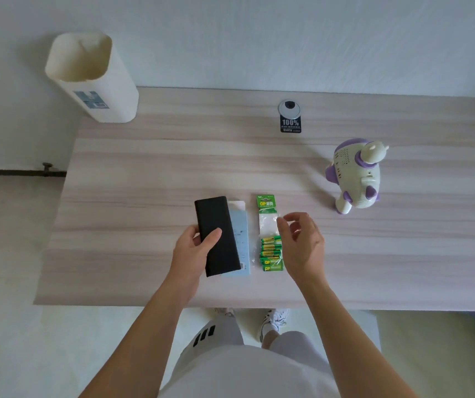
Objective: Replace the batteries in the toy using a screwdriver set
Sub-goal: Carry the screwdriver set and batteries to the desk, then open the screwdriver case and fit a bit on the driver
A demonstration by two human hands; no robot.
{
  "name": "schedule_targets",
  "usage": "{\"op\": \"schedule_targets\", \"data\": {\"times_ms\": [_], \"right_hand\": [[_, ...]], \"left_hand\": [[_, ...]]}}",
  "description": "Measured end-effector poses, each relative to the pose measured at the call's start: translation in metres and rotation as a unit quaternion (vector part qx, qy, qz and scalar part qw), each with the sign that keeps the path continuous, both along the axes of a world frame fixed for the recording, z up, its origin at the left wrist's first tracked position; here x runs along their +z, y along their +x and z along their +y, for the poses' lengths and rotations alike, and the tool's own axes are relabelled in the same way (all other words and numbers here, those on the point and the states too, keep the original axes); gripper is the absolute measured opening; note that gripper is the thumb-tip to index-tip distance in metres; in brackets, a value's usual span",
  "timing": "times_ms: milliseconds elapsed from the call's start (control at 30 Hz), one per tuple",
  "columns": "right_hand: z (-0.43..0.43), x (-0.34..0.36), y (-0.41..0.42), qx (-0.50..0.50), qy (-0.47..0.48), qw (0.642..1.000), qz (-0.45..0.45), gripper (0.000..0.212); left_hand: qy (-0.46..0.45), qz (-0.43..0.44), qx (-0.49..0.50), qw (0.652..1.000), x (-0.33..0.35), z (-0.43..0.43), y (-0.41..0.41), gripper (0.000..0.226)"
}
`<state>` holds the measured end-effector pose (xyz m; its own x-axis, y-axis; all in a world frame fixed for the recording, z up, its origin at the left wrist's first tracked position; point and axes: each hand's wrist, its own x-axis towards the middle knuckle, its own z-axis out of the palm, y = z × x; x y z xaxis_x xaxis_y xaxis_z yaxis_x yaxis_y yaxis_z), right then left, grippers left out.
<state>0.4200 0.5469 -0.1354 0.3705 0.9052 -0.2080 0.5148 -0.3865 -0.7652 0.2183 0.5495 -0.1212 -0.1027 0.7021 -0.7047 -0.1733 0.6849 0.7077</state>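
Observation:
My left hand [194, 248] grips a long black case [217, 235], the screwdriver set, with the thumb on its top face and fingers round its left edge. Under the case lies a pale blue sleeve or card [243, 245]. To the right lies a clear pack of green batteries [270, 248] with a green header card. My right hand [302, 244] hovers over the pack's right side with fingers loosely curved and nothing held. A white and purple toy [357, 176] stands at the far right of the wooden table [144, 173].
A tall cream bin [92, 79] stands beyond the table's far left corner. A round cable grommet with a black sticker [289, 116] sits near the table's back edge. My legs and shoes show below the table's near edge.

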Motion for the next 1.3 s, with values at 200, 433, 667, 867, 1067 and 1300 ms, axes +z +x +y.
{"op": "schedule_targets", "data": {"times_ms": [200,433,667,867,1067,1300], "right_hand": [[0.010,0.072,-0.016,0.080,-0.029,0.986,0.141,0.024],[0.000,0.122,-0.014,0.085,-0.008,0.973,0.216,0.029],[-0.009,0.138,0.004,0.079,0.004,0.961,0.266,0.024],[-0.007,0.132,0.012,0.064,-0.028,0.967,0.245,0.039],[-0.010,0.129,0.020,0.104,-0.015,0.958,0.266,0.028],[-0.013,0.125,0.034,0.124,-0.034,0.926,0.355,0.014]], "left_hand": [[0.072,-0.050,-0.019,0.996,0.060,0.001,0.026,0.028],[0.126,-0.050,-0.002,0.991,0.114,-0.008,0.058,0.022],[0.103,0.002,0.029,0.994,0.122,-0.017,0.077,0.032],[0.102,0.026,0.025,0.994,0.121,-0.024,0.088,0.029],[0.115,0.016,0.010,0.993,0.122,-0.028,0.089,0.019],[0.092,-0.051,0.016,0.994,0.123,-0.033,0.095,0.020]]}}
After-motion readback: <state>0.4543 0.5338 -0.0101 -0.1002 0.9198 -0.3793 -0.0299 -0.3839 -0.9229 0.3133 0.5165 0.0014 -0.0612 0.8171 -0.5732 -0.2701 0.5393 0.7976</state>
